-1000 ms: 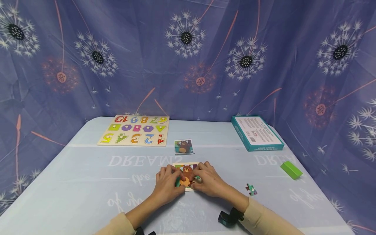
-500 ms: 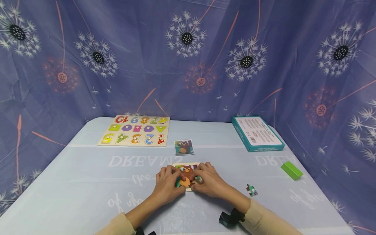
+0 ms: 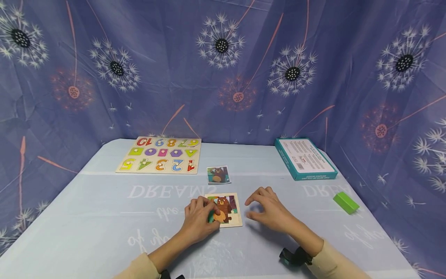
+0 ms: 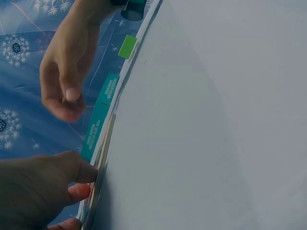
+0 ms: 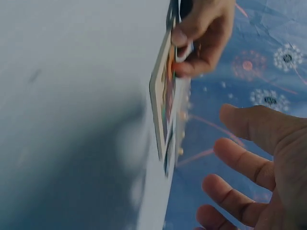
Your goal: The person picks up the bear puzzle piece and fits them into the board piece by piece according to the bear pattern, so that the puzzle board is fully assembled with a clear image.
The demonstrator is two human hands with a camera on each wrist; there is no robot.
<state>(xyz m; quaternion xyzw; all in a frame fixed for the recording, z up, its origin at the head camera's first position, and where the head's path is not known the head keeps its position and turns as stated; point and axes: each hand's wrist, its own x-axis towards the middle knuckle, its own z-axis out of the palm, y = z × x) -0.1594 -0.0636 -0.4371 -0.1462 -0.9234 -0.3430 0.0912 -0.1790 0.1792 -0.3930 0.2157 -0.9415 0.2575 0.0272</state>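
A small wooden jigsaw puzzle (image 3: 224, 206) with a brown bear picture lies at the middle of the table. Pale bare wood shows inside the picture's lower right corner. My left hand (image 3: 198, 219) holds the puzzle at its left side, fingers bent onto the picture and thumb at the near edge. Off to the puzzle's right, my right hand (image 3: 270, 209) is raised over the table, apart from the board. Its fingers (image 5: 244, 163) are spread and loosely bent, with nothing between them. Behind the puzzle lies a bear picture card (image 3: 218, 174).
A wooden number and shape board (image 3: 160, 155) sits at the back left. The teal box (image 3: 306, 159) lies at the back right, with a green block (image 3: 346, 202) nearer the right edge. A patterned blue curtain (image 3: 223, 77) hangs behind the table.
My right hand has let go of the puzzle and moved right, uncovering the board's right side. Its forearm now hides the spot where a loose puzzle piece lay. The left hand stays put.
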